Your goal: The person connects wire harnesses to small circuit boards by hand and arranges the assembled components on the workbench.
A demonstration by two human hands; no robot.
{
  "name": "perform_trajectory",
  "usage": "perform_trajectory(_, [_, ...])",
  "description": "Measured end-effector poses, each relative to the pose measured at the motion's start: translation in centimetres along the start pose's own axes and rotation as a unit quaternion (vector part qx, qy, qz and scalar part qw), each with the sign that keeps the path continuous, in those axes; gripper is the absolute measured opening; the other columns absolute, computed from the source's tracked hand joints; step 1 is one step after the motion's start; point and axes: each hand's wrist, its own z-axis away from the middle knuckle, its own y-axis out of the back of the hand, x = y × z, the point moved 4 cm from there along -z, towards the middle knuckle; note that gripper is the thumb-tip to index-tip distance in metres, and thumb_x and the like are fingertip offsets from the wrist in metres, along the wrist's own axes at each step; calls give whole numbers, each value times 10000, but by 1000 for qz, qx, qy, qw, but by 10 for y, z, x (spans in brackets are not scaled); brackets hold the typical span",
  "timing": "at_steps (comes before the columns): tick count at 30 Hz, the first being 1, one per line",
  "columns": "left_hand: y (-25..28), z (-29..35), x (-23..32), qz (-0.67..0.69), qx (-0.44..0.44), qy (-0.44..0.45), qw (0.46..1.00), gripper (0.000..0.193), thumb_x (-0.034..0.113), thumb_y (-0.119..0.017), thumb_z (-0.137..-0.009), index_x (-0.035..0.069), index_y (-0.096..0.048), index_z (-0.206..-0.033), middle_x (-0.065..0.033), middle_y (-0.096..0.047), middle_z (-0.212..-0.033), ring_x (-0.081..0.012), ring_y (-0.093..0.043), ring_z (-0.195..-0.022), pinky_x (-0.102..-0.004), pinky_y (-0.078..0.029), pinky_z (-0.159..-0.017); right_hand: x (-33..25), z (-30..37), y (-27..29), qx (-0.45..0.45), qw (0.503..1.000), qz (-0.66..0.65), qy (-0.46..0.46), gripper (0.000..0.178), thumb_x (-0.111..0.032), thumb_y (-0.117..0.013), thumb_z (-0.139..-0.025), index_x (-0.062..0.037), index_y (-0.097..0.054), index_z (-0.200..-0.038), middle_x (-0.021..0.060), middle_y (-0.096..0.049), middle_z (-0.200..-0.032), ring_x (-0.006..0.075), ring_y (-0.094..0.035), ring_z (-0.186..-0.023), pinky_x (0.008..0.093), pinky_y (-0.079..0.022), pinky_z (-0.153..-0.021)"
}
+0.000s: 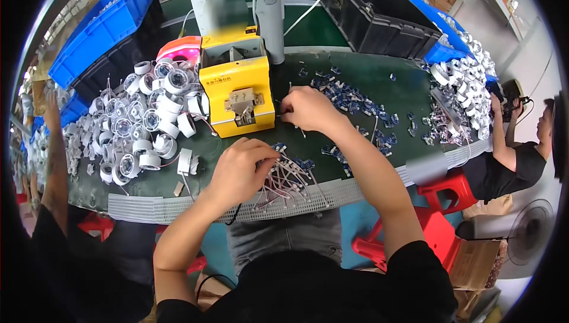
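Observation:
A yellow machine (pixel 234 88) with a metal fixture on its front stands in the middle of the table. My right hand (pixel 311 109) is beside its right side, thumb and fingers pinched together; what lies between them is too small to make out. My left hand (pixel 240 169) is in front of the machine, its fingers closed at the upper edge of a pile of thin pale wires (pixel 281 186). Whatever those fingertips grip is hidden. Small blue circuit boards (pixel 355 100) are scattered to the right of my right hand, and a few lie among the wires.
White round housings (pixel 139 127) are heaped on the left, more (pixel 468 80) on the right. Blue bins (pixel 106 26) and a black crate (pixel 379 17) stand behind. A grey cylinder (pixel 271 20) rises behind the machine. Co-workers sit at both sides; a red stool (pixel 435 231) is at right.

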Motion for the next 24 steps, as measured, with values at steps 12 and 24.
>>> perform_trajectory(12, [-27, -46, 10, -26, -36, -37, 998, 131, 66, -704, -801, 33, -709, -927, -124, -685, -936, -335, -654, -856, -413, -533, -758, 48, 8, -6, 57, 844, -518, -128, 169, -166, -641, -944, -26, -653, -1038, 59, -690, -1026, 121, -618, -896, 275, -481, -800])
perform_trajectory(24, [-95, -100, -4, -142, -81, 27, 986, 261, 207, -753, -779, 60, -722, -994, -125, -694, -958, -332, -685, -879, -436, -555, -756, 56, 23, 31, 231, 599, -767, -1, 361, -91, -599, -966, -32, -517, -1313, 88, -649, -1102, 205, -646, -1035, 345, -514, -925])
